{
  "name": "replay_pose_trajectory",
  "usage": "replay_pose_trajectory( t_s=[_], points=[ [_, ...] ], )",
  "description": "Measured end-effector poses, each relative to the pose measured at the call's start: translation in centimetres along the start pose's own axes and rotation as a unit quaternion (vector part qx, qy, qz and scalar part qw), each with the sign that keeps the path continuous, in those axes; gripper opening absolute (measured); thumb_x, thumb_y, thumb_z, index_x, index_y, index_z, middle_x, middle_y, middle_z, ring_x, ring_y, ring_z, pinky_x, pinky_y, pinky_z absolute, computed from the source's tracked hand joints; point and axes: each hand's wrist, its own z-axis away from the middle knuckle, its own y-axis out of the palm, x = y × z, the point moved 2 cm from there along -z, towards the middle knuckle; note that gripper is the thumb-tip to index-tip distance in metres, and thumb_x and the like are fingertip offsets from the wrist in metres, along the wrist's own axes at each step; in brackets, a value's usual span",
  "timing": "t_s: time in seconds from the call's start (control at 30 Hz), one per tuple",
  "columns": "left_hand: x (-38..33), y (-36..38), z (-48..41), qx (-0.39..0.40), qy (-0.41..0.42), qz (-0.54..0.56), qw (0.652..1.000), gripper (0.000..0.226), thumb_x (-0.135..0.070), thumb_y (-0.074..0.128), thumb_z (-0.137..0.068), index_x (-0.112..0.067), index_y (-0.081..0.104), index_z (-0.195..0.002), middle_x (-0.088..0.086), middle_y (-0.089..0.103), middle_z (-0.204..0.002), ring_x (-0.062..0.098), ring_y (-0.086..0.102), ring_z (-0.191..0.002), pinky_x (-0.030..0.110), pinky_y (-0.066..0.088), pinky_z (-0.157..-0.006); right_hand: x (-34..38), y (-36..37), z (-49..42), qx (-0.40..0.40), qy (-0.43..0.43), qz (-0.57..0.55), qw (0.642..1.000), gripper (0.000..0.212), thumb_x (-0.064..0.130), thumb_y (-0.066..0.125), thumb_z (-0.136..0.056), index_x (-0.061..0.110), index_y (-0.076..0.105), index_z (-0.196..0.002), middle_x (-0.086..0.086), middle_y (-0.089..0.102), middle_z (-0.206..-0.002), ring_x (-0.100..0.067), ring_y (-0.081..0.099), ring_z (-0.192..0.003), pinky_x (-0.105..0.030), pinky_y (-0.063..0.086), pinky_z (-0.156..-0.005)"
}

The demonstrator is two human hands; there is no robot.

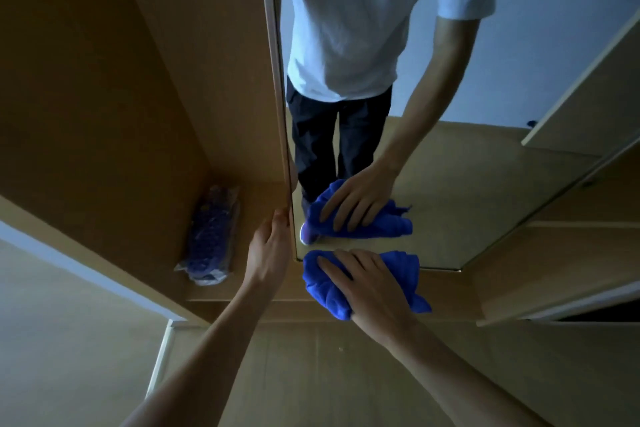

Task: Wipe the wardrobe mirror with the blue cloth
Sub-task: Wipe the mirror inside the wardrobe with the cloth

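Note:
The wardrobe mirror (450, 163) is fixed to the inside of an open wooden door and reaches down almost to the floor. My right hand (367, 288) lies flat on the bunched blue cloth (327, 284), pressing it against the door at the mirror's bottom edge. My left hand (272, 246) grips the door's left edge (282, 135) just above the mirror's lower corner. The mirror reflects the cloth, my right hand, a white T-shirt and dark trousers.
Left of the door the wardrobe stands open, with a clear plastic bag of purple items (211, 239) on its bottom shelf. A second wooden door (571, 253) angles out at the right. Wooden floor (311, 374) lies beneath my arms.

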Motion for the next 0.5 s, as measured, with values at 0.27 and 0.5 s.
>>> replay_pose_trajectory(
  t_s=[0.27, 0.5],
  points=[
    [-5.8, -1.3, 4.3, 0.019, 0.045, -0.013, 0.999, 0.04, -0.052, 0.036, -0.105, -0.027, 0.067, -0.106, -0.001, 0.071, -0.104, 0.019, 0.066, -0.101, 0.047, 0.052, -0.095, 1.2, -9.6, -0.6, -0.038, -0.023, 0.033, 0.998, 0.062, 0.019, 0.072, -0.079, 0.013, 0.053, -0.138, -0.007, 0.06, -0.127, -0.027, 0.058, -0.107, -0.039, 0.05, -0.093],
    [-11.3, -2.7, 6.7, 0.026, 0.117, -0.022, 0.992, 0.034, -0.053, 0.038, -0.105, -0.035, 0.064, -0.118, -0.011, 0.07, -0.11, 0.009, 0.064, -0.105, 0.036, 0.051, -0.089, 2.6, -17.7, -1.3, -0.075, -0.026, 0.058, 0.995, 0.053, 0.027, 0.061, -0.088, 0.011, 0.055, -0.138, -0.008, 0.06, -0.13, -0.028, 0.059, -0.112, -0.041, 0.05, -0.096]
  ],
)
